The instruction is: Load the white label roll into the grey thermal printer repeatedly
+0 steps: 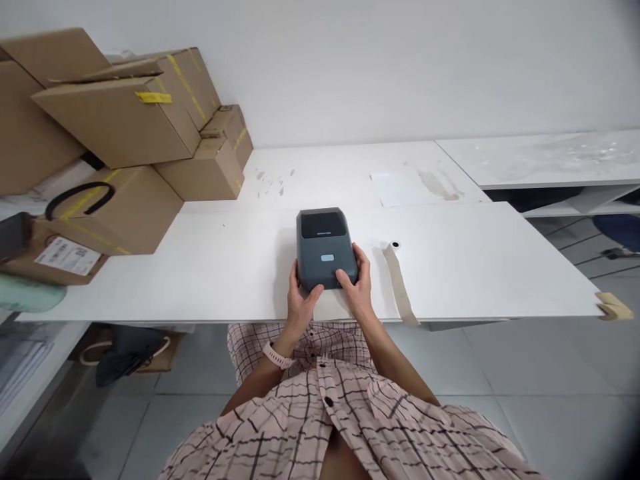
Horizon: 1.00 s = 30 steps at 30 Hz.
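Observation:
A dark grey label printer with a black top window and a pale button is at the middle of the table, near its front edge. My left hand wraps round its near left corner, thumb on the front edge. On the near right corner my right hand grips it, with the thumb resting on top of the casing. The fingers under and behind the sides are partly hidden. Just right of the printer lies a small paper roll, its unrolled strip running over the table's front edge.
Cardboard boxes are stacked at the left, with a black band on one. A white sheet lies at the back of the white table. Brown tape covers its right front corner. A second table stands behind right.

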Available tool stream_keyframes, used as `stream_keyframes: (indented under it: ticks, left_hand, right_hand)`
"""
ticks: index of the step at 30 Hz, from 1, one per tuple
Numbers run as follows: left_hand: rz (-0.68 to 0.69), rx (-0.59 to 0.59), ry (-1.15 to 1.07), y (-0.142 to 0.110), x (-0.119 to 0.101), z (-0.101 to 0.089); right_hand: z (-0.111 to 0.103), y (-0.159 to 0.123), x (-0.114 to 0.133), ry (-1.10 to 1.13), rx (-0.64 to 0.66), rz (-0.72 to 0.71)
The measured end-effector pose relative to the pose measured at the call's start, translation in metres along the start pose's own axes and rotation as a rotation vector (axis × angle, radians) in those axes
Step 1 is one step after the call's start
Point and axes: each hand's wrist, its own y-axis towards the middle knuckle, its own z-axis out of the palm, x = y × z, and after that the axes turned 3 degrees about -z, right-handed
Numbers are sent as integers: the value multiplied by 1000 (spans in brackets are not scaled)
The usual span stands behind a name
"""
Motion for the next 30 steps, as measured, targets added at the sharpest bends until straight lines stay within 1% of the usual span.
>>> stream_keyframes:
  ticks: [3, 7, 10, 13, 16, 19, 21, 23, 25, 26, 28, 30]
  left_hand:
    - [46, 9, -44, 0, 4, 3]
    - [136, -25, -95, 2, 13, 7]
    - [152, -57, -155, 4, 19, 10]
    - [163, -53, -217, 5, 22, 11]
    - [149, -42, -214, 4, 19, 8]
    - [161, -23, -110, 10, 4, -3]
    - [213, -11, -30, 24, -14, -11]
    - [290, -17, 32, 46, -35, -17]
    - [318, -9, 124, 75, -56, -19]
    - [326, 20, 166, 90, -65, -19]
    - [367, 89, 182, 120, -75, -16]
    - [350, 167, 153, 146, -75, -11]
  right_hand:
    - [0, -6, -9, 106, 5, 39]
    - [4, -8, -14, 269, -65, 104]
    - [9, -4, -17, 342, -110, 124]
    - [11, -1, -20, 363, -125, 134]
    - [5, 1, -17, 337, -104, 141]
    - [-7, 12, -4, 291, -25, 109]
    - [-13, 29, 10, 233, 23, 55]
    - [-14, 53, 25, 175, 51, -7]
    - [-8, 82, 36, 126, 70, -56]
    - [-4, 98, 39, 101, 80, -74]
    - [8, 129, 41, 38, 111, -104]
    - [20, 157, 39, -36, 156, -135]
